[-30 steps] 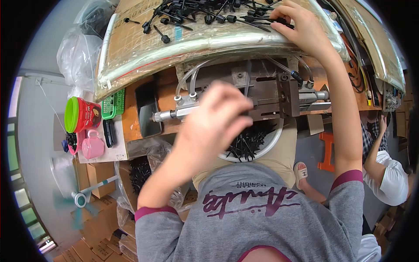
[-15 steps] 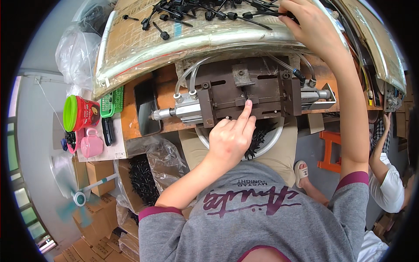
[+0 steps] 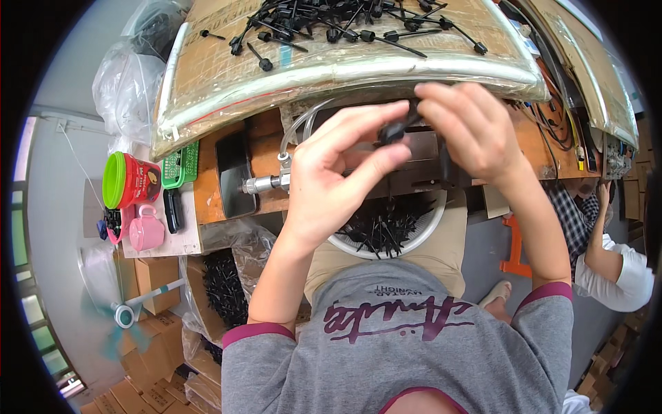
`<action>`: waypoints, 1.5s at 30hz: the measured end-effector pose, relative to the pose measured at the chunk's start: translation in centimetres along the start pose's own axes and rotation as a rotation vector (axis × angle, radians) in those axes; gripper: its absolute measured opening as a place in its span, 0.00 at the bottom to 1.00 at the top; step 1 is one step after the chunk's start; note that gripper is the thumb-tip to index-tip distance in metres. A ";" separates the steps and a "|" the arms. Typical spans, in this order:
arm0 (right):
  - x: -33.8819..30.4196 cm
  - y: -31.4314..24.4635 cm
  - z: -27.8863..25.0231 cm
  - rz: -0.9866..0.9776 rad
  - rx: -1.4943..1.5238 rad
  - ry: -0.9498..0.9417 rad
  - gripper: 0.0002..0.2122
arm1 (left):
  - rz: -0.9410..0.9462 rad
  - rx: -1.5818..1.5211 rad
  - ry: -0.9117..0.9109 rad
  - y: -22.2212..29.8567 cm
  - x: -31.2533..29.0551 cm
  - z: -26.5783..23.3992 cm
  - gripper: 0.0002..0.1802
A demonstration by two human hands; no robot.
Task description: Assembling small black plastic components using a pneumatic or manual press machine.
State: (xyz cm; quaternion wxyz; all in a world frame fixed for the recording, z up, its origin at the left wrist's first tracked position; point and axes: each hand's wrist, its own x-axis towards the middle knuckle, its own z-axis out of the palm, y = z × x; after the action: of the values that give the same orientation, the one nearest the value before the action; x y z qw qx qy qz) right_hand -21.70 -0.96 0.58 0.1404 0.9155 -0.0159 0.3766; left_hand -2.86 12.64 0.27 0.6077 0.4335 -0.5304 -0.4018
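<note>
A small black plastic part is pinched between the left hand and right hand, above the white bowl.

A wooden workbench runs across the middle, and a cardboard tray wrapped in clear film sits on it towards twelve o'clock, strewn with loose black pin-like parts. At about nine o'clock on the bench lies a dark phone, with a metal cylinder fitting just beside it. Further out at nine o'clock, a lower side surface carries a red tub with a green lid, a green basket and a pink mug.
</note>
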 end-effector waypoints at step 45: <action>-2.6 -9.3 -1.9 1.457 1.602 0.019 0.06 | 0.403 0.745 0.012 -2.5 -6.0 3.8 0.23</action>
State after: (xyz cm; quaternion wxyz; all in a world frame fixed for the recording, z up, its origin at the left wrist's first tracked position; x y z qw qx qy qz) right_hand -23.60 8.32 -2.25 -0.7560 0.5088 -0.3042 0.2776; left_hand -7.35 17.19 -3.69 0.4787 0.5135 -0.7101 -0.0533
